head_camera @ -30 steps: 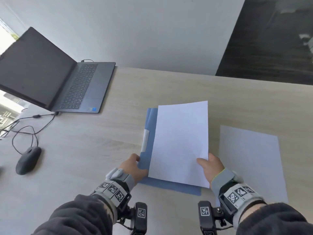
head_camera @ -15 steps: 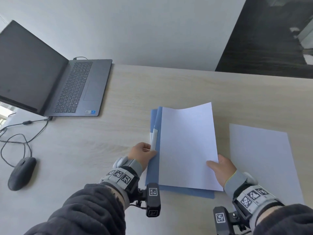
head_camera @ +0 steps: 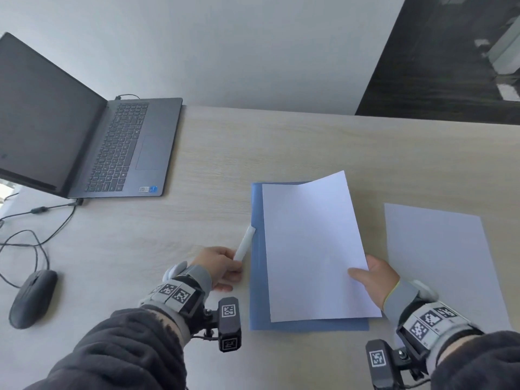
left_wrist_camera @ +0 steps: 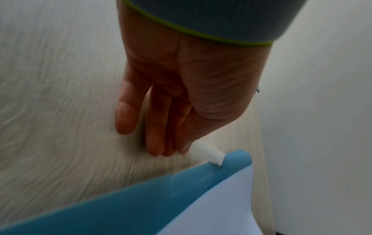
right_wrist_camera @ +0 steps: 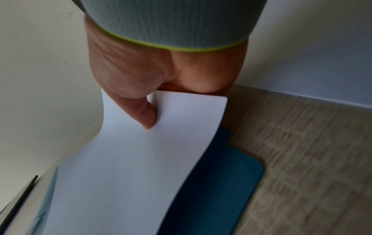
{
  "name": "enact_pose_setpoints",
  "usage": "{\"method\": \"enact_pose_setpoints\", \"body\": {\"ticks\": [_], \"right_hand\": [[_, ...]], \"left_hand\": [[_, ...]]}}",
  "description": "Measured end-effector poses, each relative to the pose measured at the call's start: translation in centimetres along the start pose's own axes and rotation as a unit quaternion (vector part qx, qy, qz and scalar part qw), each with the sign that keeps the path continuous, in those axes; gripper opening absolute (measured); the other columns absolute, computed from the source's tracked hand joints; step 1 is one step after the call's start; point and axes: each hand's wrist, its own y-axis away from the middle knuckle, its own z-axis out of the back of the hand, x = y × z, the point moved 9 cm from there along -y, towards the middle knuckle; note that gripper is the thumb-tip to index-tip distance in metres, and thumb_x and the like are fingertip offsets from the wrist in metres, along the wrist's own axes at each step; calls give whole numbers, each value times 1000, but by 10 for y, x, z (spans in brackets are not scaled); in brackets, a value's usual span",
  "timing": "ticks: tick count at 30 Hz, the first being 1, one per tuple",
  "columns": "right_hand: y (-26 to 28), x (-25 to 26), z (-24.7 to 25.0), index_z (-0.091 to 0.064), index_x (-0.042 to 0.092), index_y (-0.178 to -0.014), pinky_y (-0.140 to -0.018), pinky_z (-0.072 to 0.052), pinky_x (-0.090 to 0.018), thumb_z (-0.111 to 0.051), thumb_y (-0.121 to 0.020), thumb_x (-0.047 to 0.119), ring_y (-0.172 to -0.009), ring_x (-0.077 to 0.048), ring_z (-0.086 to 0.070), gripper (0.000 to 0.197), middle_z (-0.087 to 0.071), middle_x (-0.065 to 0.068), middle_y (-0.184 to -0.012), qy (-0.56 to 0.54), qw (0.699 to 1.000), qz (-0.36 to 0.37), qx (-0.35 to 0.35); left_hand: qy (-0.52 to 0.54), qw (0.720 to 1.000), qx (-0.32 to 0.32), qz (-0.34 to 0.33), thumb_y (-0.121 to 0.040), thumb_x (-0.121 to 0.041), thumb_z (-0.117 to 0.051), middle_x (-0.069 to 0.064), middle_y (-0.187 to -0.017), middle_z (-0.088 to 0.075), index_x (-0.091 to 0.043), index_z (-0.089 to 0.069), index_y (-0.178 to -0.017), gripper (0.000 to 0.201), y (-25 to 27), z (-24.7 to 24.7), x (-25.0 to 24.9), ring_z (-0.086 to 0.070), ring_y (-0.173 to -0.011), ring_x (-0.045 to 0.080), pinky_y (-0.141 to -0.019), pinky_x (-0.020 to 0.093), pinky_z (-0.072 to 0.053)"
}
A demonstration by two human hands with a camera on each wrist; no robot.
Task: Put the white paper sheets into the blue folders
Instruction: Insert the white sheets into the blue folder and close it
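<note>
Head view: blue folder [head_camera: 257,294] lies flat on the desk [head_camera: 281,147], just toward 6 o'clock of centre.
Change: the white clip bar [head_camera: 244,243] has swung outward off the folder's spine since half a second ago.
Left hand [head_camera: 218,267]: pinching that bar's near end.
Right hand [head_camera: 372,280]: gripping the white sheet [head_camera: 309,249] above the folder.
Meaning: binding looks freed; the sheet can probably go in.
Spare sheet [head_camera: 439,263]: on the desk at 3 o'clock.

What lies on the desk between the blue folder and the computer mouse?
Only the left hand, pinching the folder's white clip; up to the mouse the head view shows bare desk.
</note>
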Motion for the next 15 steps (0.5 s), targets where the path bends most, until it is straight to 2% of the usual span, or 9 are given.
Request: {"method": "enact_pose_setpoints", "body": {"ticks": [4, 8, 10, 13, 15], "right_hand": [[-1, 2, 0, -65, 30, -86, -89, -52, -43, -58, -88, 1, -88, -26, -67, 30, -72, 5, -90, 6, 1000, 5, 6], [0, 3, -1, -65, 29, -87, -88, -52, -42, -58, -89, 0, -88, -27, -66, 30, -71, 1, -91, -2, 1000, 5, 4], [1, 4, -1, -64, 27, -87, -87, -51, -40, -57, -89, -1, -85, -24, -65, 29, -70, -1, -91, -11, 1000, 4, 2], [3, 6, -2, -64, 27, -88, -85, -50, -38, -56, -89, -1, -84, -24, -64, 29, -70, -4, -93, -25, 1000, 12, -2], [4, 4, 0, -64, 27, -87, -86, -51, -40, -56, -89, 0, -87, -27, -65, 28, -70, -5, -93, -28, 999, 15, -6]], "left_hand": [[88, 992, -88, -28, -89, -4, -64, 10, -82, -68, -8, -69, -108, 21, -9, 46, -13, -65, -68, 20, -50, 33, -57], [126, 979, -126, -96, -92, -7, -63, 8, -87, -68, -7, -66, -116, 24, -11, 67, -48, -66, -73, 17, -69, 36, -59], [120, 975, -141, -120, -92, -10, -64, 8, -99, -69, -12, -60, -125, 33, -7, 68, -64, -68, -80, 17, -75, 37, -60], [-7, 970, -195, -144, -86, -20, -70, 4, -119, -60, -23, -43, -140, 60, 3, 62, -72, -64, -94, 22, -73, 34, -56], [-118, 948, -226, -190, -82, -22, -73, 4, -131, -51, -26, -41, -142, 68, 17, 47, -71, -59, -106, 22, -81, 35, -55]]}}
